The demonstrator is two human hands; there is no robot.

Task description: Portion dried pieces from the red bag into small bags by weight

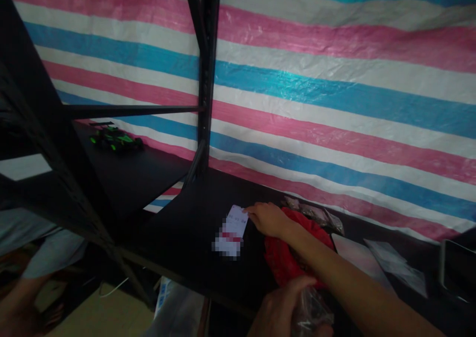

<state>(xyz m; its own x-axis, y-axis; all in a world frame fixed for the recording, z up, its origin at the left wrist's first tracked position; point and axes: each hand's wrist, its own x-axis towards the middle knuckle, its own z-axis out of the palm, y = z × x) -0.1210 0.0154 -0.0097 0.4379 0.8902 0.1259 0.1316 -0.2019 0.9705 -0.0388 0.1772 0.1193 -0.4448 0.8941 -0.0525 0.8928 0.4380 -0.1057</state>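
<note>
Curled around a clear plastic bag [311, 312], the left hand [280, 312] sits at six o'clock, below a striped tarpaulin [334, 79] and black metal shelf [178, 218]. Over red cloth [284, 257], the open right hand [267, 219] rests its fingertips [250, 209] on a white slip [231, 230] at nine o'clock.

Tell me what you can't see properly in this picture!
All of these are in the head view:
The card: its print is blurred out, so it can't be read.
The bag: the bottom edge cuts it off and the left hand covers part of it.
The cloth: the right hand and its arm hide part of it.
The toy car: too small and dark for details.
</note>
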